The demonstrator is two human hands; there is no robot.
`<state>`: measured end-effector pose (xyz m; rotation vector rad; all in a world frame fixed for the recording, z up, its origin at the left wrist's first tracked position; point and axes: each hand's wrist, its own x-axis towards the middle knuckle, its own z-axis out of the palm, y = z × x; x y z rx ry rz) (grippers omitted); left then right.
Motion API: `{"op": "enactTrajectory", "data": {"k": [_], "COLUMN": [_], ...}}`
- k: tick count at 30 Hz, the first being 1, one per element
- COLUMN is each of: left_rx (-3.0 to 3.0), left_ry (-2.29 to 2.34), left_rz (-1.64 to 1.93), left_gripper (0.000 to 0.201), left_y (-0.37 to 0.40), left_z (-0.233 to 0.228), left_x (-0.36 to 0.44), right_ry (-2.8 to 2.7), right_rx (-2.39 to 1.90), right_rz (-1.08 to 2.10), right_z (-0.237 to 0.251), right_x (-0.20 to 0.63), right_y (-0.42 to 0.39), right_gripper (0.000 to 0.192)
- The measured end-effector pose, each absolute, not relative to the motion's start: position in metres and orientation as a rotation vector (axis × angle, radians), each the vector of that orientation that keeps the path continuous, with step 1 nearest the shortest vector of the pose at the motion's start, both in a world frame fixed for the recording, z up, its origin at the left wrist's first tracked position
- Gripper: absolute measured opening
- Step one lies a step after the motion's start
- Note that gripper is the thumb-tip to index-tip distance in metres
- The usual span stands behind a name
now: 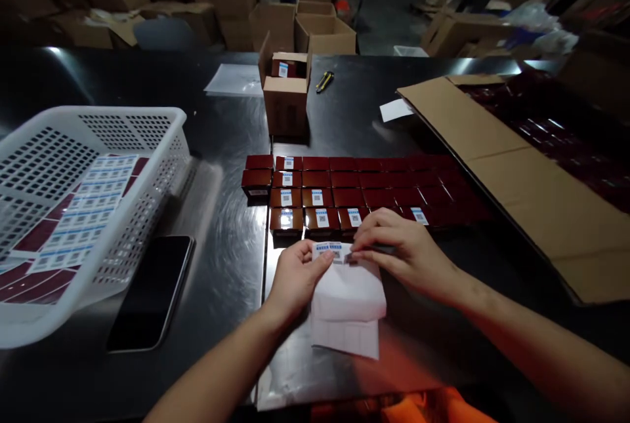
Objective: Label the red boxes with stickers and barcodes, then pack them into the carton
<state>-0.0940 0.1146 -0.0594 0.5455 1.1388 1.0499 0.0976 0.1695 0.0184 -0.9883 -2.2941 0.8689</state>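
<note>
My left hand (298, 275) grips the top left of a white label sheet (348, 302), its thumb lying over the face near two blue-and-white QR labels. At the sheet's upper right corner, my right hand (394, 246) pinches with thumb and fingers; a small label seems to be at the fingertips, partly hidden. Just beyond both hands, rows of dark red boxes (344, 179) stand close together on the table. Several of them bear a QR label (322, 218) on top, mostly in the left columns and the front row.
A white plastic basket (178, 122) with red boxes and label sheets stands left, beside a black phone (150, 295). Behind the rows are an open carton (286, 108) and a yellow-black cutter (325, 82). A large carton (516, 167) of red boxes occupies the right.
</note>
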Motion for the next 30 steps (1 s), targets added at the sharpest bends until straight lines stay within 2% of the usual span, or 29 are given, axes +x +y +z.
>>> {"op": "enactTrajectory", "data": {"k": [4,9,12,14,20,24,28,30], "left_rx": [0.511,0.567,0.596,0.607,0.6,0.583,0.541,0.544], "left_ry": [1.132,1.145,1.151,1.154,1.167,1.158,1.149,1.167], "left_rz": [1.031,0.998,0.994,0.99,0.951,0.957,1.011,1.057], "left_gripper": [0.052,0.05,0.047,0.046,0.044,0.046,0.047,0.047], "left_y": [0.115,0.114,0.115,0.115,0.114,0.114,0.115,0.116], "left_z": [-0.062,-0.062,-0.061,-0.061,-0.064,-0.064,-0.063,-0.062], "left_x": [-0.092,-0.091,-0.092,-0.092,-0.09,-0.089,-0.091,-0.092], "right_ry": [-1.92,-1.659,-1.625,-1.614,-1.621,-1.893,-2.203,-2.208], "right_rx": [-1.003,-1.263,-1.482,-1.551,-1.656,-1.676,-1.687,-1.571], "right_rz": [1.092,1.473,1.517,1.486,1.43,1.164,0.668,0.71], "right_z": [0.028,0.025,0.019,0.015,0.006,0.002,0.01,0.016], "right_x": [0.077,0.04,0.027,0.024,0.022,0.018,0.03,0.045], "right_y": [0.204,0.279,0.302,0.307,0.306,0.312,0.313,0.299], "right_gripper": [0.015,0.022,0.042,0.054,0.058,0.064,0.059,0.049]}}
